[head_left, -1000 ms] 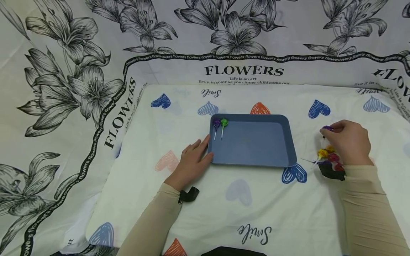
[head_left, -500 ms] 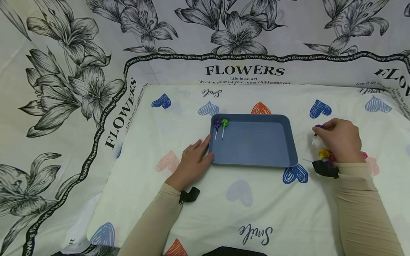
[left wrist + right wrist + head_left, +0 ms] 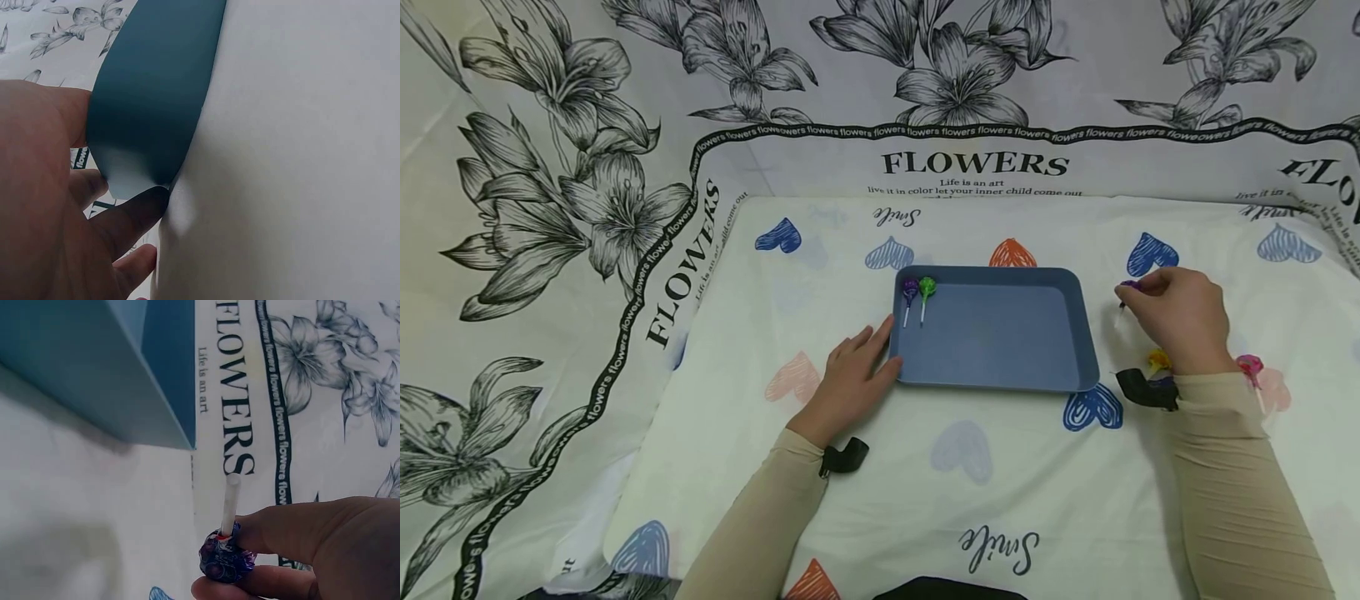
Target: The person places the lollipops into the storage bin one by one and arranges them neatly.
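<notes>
My right hand (image 3: 1183, 321) pinches a purple-wrapped lollipop (image 3: 1129, 285) by its head, right of the tray. In the right wrist view the wrapped lollipop (image 3: 220, 557) sits between thumb and finger, its white stick pointing away from the hand. My left hand (image 3: 848, 379) rests with extended fingers against the left side of the blue tray (image 3: 1000, 333); the left wrist view shows the fingertips touching the tray's outer wall (image 3: 153, 94). Inside the tray's far left corner, a purple lollipop (image 3: 910, 288) and a green lollipop (image 3: 927, 287) lie side by side.
A yellow lollipop (image 3: 1159, 360) and a pink lollipop (image 3: 1250, 365) lie by my right wrist, which partly hides the pile. A white cloth with printed hearts (image 3: 961, 450) covers the table under the tray. Black flower prints (image 3: 958, 79) mark the cloth beyond.
My right hand has moved left and slightly away from me with the purple lollipop, from above the pile toward the tray. The pink lollipop has come into view behind the wrist. My left hand stays put.
</notes>
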`<state>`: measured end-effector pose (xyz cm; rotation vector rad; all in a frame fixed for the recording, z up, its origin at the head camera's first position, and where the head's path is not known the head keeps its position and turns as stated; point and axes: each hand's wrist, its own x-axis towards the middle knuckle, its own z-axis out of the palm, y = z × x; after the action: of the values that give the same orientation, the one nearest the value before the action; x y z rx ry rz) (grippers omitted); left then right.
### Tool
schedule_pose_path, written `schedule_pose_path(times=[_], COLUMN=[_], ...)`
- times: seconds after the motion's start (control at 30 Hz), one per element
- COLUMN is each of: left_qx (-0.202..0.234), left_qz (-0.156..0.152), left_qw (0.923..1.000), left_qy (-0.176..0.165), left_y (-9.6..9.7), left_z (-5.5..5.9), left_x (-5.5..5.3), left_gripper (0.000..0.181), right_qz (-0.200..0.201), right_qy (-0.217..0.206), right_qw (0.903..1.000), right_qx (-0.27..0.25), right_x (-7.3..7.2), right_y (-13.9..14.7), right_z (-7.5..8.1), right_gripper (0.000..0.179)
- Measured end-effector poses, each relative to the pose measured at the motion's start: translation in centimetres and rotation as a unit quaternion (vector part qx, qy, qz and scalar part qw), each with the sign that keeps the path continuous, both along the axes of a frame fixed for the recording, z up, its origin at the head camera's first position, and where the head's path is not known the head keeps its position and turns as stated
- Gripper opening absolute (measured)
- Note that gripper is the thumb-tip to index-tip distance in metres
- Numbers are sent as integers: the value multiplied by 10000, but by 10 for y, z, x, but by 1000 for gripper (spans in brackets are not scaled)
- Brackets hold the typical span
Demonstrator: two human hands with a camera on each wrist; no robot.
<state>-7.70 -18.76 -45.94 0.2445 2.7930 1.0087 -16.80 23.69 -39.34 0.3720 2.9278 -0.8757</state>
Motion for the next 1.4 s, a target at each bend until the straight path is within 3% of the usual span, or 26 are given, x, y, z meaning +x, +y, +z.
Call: schedule_pose_path(times=[0.5, 1.4], left_qx=[23, -56], left_qz=[15, 74], left_qw=[10000, 9999], left_qy=[-87, -143], left_y=[0, 1], left_z=[5, 8], left_x=[2, 3], left_gripper=[67, 67], right_qz=[461, 898], right_qy=[516, 562], right_qw=[9974, 9942], right_qx=[-223, -188], right_x=[-9, -12], right_y=[-26, -68], right_z=[4, -6], right_gripper=[57, 45])
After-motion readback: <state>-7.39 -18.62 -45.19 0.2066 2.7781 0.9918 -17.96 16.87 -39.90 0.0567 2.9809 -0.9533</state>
